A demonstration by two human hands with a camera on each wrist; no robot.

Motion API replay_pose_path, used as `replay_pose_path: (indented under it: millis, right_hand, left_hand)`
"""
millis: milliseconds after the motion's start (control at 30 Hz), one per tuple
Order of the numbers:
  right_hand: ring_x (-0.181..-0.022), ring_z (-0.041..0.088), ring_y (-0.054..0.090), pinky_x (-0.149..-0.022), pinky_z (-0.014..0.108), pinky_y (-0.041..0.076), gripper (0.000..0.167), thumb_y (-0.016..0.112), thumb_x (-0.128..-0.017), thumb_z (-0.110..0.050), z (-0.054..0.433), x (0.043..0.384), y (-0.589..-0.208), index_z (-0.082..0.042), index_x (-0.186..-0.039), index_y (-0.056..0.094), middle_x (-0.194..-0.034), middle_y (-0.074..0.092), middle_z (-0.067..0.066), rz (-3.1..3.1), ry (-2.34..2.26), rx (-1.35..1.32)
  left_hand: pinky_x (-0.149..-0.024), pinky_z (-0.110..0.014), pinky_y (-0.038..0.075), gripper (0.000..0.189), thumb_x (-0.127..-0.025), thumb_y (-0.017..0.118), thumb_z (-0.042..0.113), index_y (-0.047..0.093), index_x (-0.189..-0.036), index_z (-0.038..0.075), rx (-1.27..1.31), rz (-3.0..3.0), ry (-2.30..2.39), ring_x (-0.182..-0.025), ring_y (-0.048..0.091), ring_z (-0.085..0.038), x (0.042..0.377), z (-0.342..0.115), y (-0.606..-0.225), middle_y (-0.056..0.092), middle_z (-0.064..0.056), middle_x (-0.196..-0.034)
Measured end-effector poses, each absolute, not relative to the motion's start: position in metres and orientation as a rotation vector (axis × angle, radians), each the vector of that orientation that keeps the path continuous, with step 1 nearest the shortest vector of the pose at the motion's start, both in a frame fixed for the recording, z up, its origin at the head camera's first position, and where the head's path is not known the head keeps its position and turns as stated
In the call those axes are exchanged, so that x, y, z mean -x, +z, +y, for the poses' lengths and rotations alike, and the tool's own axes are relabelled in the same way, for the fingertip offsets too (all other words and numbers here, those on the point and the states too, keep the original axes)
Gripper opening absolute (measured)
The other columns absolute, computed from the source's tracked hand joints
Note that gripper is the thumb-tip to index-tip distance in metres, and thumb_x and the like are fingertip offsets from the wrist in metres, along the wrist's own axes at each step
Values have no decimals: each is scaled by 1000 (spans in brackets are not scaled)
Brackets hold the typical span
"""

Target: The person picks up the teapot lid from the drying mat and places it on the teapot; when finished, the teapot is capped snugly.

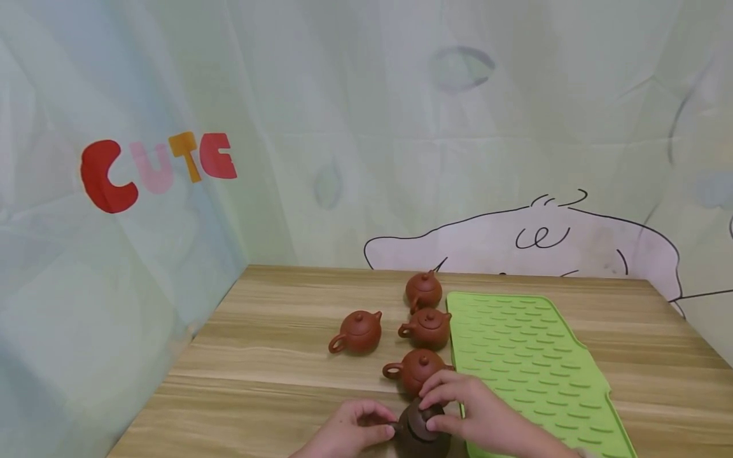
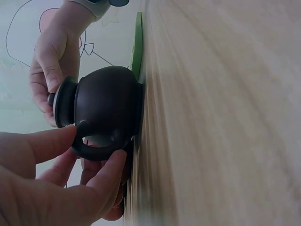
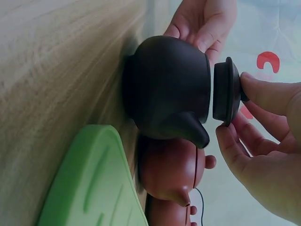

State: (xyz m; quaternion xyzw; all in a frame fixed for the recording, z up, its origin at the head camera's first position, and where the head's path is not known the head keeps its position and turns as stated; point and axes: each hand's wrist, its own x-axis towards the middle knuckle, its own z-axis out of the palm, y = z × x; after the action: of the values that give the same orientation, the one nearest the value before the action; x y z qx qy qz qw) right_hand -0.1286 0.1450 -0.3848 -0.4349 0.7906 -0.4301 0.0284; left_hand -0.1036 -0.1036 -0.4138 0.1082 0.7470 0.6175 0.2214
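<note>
A dark brown teapot (image 1: pixel 422 446) stands upright on the table at the bottom of the head view. My left hand (image 1: pixel 350 429) holds its handle (image 2: pixel 101 151), thumb and fingers around the loop. With thumb and fingertips my right hand (image 1: pixel 476 407) grips the teapot's lid (image 3: pixel 229 92) by its knob and rim. In the right wrist view a narrow gap separates the lid from the pot's mouth. The dark spout (image 3: pixel 190 129) points toward the green mat. Right behind the dark pot sits a reddish-brown teapot (image 1: pixel 420 372), partly hidden by my right fingers.
More reddish-brown teapots stand farther back: one (image 1: pixel 429 329) beside the mat, one (image 1: pixel 424 291) at the far end, and one (image 1: pixel 361 332) set off to the left. A light green textured mat (image 1: pixel 527 356) lies right of the row on the wooden table (image 1: pixel 240 381).
</note>
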Motion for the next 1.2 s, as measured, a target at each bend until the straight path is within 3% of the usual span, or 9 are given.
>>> replay_pose_path:
  millis: [1000, 1200]
  right_hand:
    - [-102, 5, 56, -79, 24, 51, 17, 68, -90, -26, 140, 130, -389, -15, -102, 71, -109, 63, -1, 2356, -1287, 1145]
    - [-102, 10, 58, -77, 26, 52, 26, 66, -92, -28, 143, 135, -383, -10, -111, 67, -113, 63, 2, 2414, -1277, 1211]
  left_hand:
    - [-78, -27, 46, 20, -88, 67, 5, 67, -105, -5, -290, 2082, 1687, -89, 55, -12, 106, -104, -411, 66, -2, -96]
    - [-73, -27, 48, 22, -87, 67, 6, 65, -106, -5, -357, 2189, 1615, -86, 56, -13, 114, -111, -401, 65, -4, -96]
